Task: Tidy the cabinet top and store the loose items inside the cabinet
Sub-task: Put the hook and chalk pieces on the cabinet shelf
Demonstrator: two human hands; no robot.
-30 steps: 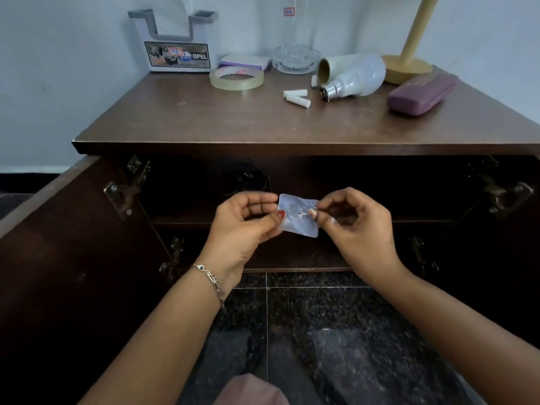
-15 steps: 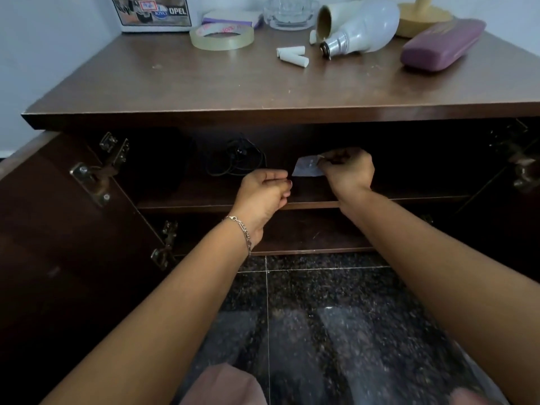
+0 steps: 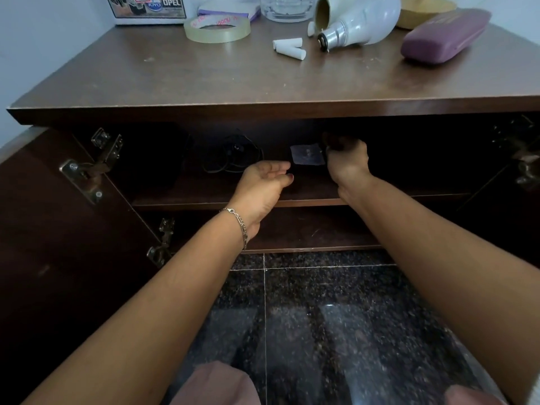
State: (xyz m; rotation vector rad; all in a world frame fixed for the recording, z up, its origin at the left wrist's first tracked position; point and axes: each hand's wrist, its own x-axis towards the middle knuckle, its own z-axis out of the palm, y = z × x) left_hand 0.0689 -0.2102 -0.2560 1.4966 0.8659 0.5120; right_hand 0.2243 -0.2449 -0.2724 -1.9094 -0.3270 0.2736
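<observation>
A small clear square sticker-like hook pad stands deep on the upper shelf of the open cabinet. My right hand reaches into the shelf and pinches the pad's right edge with curled fingers. By the shelf's front edge, my left hand hovers just left of the pad with loosely curled fingers and holds nothing. On the cabinet top lie a tape roll, white chalk pieces, a light bulb and a purple glasses case.
A black cable lies coiled on the upper shelf, left of the pad. Both doors stand open, with the left door and its hinges close to my left arm. An OPEL box, a glass and a lamp base line the back.
Both hands held the pad in front of the cabinet. My left hand let go, and my right hand carried it deep onto the upper shelf. The view has moved closer.
</observation>
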